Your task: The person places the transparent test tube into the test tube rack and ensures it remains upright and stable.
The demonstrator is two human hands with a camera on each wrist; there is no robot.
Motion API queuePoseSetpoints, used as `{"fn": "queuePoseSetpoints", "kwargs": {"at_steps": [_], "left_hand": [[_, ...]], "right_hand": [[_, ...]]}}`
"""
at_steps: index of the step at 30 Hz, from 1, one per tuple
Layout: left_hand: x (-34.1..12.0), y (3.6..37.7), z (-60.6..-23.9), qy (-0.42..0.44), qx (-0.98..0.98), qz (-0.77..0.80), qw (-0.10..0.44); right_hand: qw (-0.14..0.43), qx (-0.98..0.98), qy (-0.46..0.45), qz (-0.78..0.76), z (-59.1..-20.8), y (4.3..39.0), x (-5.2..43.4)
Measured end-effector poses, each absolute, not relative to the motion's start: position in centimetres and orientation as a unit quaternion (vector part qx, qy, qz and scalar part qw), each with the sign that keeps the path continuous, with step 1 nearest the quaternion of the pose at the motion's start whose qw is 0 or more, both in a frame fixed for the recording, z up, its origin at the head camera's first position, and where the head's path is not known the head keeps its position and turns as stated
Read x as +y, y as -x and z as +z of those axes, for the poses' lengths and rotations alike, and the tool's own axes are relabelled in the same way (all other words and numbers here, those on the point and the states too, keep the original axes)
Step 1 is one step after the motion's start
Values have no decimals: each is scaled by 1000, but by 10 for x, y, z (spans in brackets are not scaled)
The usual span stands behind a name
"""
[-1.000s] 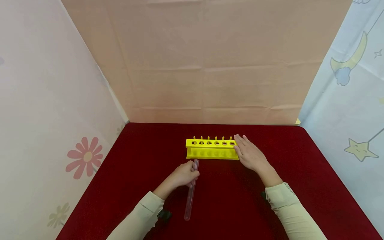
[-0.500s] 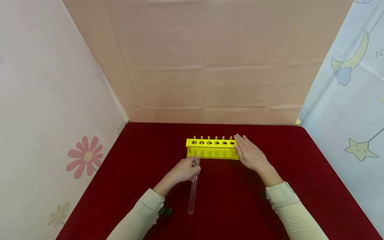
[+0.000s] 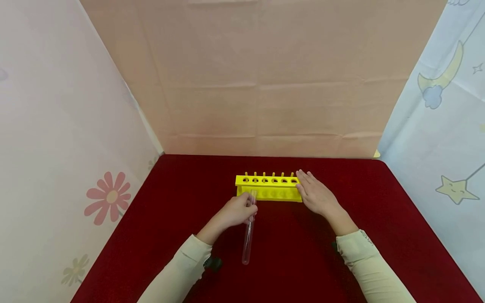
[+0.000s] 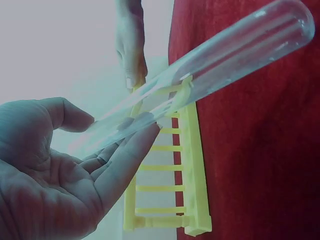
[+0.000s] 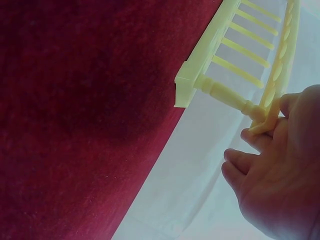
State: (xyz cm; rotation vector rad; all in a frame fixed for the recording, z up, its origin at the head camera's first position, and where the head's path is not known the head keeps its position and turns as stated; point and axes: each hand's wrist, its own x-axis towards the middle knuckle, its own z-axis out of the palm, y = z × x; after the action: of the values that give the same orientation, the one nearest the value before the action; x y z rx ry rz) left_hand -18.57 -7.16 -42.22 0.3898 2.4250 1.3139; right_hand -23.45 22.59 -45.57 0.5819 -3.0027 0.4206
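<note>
- Clear glass or plastic test tube in the left hand; fingers curled round its upper end near the open mouth, thumb on the other side.
- Tube sits at 6 o'clock of the yellow rack, just in front of its left end; mouth points to 12 at the rack, rounded bottom to 6, over the red bench.
- Right hand at the rack's right end, 3 o'clock side; fingers fairly straight, lying against the end post, steadying it. Wrist view shows fingertips touching the top rail.
- All rack holes in view are empty.
- Handling, my read: tube is light, stiff, smooth and slippery, brittle if glass. Hold it near the rim, light pinch, no squeeze.
- Rack looks like light plastic, likely to slide on the cloth, so bracing it makes sense.
</note>
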Motion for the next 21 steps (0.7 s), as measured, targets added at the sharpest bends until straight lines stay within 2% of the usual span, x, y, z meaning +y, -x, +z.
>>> {"fn": "queuePoseSetpoints", "kwargs": {"at_steps": [21], "left_hand": [[-52, 193, -397, -166, 867, 446, 147]], "right_hand": [[19, -971, -187, 150, -454, 234, 226]]}}
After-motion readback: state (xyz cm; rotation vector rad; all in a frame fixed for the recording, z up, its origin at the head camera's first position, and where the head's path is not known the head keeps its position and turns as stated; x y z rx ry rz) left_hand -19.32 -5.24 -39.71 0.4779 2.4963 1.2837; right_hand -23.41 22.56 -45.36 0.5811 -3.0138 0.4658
